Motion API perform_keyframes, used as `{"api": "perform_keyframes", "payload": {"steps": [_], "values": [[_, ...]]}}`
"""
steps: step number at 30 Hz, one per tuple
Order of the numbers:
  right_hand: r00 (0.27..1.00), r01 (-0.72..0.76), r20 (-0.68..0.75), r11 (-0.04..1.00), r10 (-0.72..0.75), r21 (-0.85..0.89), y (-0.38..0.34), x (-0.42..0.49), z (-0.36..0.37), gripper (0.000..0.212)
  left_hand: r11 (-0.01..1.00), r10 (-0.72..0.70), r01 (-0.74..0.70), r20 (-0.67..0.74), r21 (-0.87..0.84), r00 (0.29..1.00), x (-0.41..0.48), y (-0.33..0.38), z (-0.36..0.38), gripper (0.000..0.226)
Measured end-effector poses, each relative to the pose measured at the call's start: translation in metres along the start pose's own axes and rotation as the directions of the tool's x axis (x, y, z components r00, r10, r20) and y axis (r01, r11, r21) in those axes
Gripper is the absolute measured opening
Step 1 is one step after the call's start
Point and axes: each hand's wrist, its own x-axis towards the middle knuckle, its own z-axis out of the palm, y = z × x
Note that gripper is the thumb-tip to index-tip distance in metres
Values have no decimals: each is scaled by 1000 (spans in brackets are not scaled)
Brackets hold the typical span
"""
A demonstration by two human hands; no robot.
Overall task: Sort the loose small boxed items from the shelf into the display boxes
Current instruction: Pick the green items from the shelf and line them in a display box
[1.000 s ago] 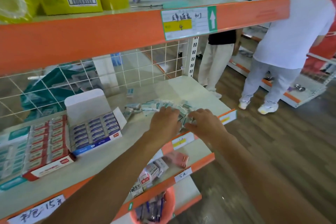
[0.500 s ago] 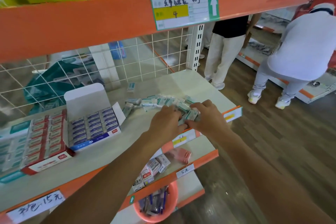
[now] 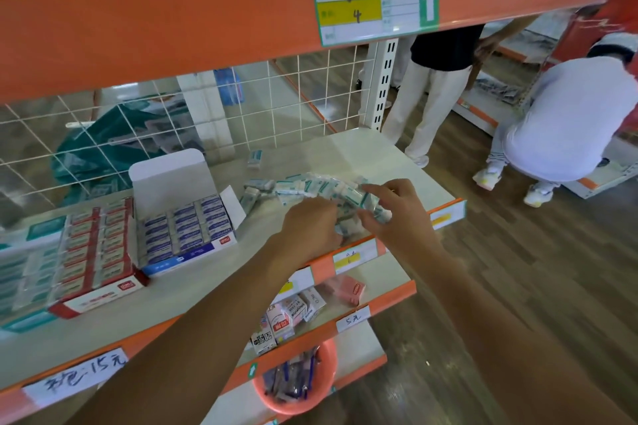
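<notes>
A heap of loose small teal-and-white boxes (image 3: 303, 186) lies on the white shelf (image 3: 397, 162) near its front right edge. My left hand (image 3: 310, 224) reaches into the near side of the heap with its fingers curled around some of the boxes. My right hand (image 3: 397, 214) pinches a bunch of the small boxes (image 3: 362, 198) at the heap's right end, forefinger stretched over them. One stray box (image 3: 254, 159) lies further back. An open blue display box (image 3: 186, 228) with rows of small boxes stands to the left, and a red display box (image 3: 93, 252) stands beside it.
A teal display box (image 3: 20, 272) sits at the far left. The orange upper shelf rail (image 3: 172, 28) hangs close overhead. A wire grid (image 3: 172, 121) backs the shelf. Lower shelves hold small cartons (image 3: 286, 317) and an orange tub of pens (image 3: 297, 383). Two people (image 3: 566, 121) stand in the aisle at right.
Both hands stayed at the heap; my right hand has lifted slightly and gathered a bunch of small boxes, its forefinger now stretched out. The camera moved closer and tilted down.
</notes>
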Motion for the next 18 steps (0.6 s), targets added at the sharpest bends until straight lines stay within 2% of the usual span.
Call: {"api": "perform_keyframes", "payload": {"steps": [3,7,11,13,15,18], "values": [[998,60,-32,996,-58,70,-8,2,3,38,995,-77,76,-21,-70,997,-8,-12,-7,42],[990,115,-104,974,-96,197,-28,5,14,37,966,-156,141,-55,-215,986,-18,-24,-26,22],[983,167,-113,964,-146,208,-50,9,23,28,919,-207,154,-110,-364,972,-32,-37,-36,20],[989,122,-110,968,-99,219,-61,11,27,20,880,-239,156,-133,-449,962,-40,-46,-38,22],[996,47,-86,970,-27,237,-71,13,33,21,831,-266,156,-136,-535,954,-49,-53,-41,23],[996,-76,-12,925,87,372,-89,14,40,22,800,-284,154,-140,-580,948,-61,-65,-45,27]]}}
